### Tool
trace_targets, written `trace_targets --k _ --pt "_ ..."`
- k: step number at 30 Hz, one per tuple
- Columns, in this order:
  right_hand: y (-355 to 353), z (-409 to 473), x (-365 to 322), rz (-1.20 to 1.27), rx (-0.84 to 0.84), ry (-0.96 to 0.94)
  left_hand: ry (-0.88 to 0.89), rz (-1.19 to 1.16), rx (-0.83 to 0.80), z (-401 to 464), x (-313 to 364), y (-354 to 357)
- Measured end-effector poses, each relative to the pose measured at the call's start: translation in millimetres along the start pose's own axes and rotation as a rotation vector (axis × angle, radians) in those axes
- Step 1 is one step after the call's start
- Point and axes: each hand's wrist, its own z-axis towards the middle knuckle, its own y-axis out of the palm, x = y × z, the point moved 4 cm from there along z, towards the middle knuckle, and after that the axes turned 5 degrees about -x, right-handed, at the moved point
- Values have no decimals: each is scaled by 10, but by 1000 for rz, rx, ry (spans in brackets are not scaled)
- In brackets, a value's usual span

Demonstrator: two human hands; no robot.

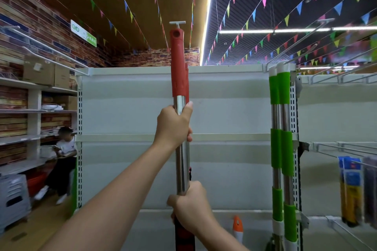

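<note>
A: Holding the red-capped steel mop pole upright before the white shelving, why?
B: We wrap our left hand high, right hand low, so its hole meets the white hook just above.

Upright red-handled pole in left hand above, right hand below.

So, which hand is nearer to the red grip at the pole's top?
Left. The left hand holds the steel tube just below the red grip; the right hand holds it much lower.
</note>
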Motion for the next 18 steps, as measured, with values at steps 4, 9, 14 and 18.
trace_targets --k 4,9,14,18 --pt "-14 114 -78 3 24 30 -27 17 -36 128 35 11" --pt "19 201 7 8 12 86 -96 27 -68 194 -148 58" --pt "-2 305 56 -15 34 105 -106 24 -82 265 -222 86" --pt "0 371 117 -26 46 121 -149 35 -100 302 -322 118"
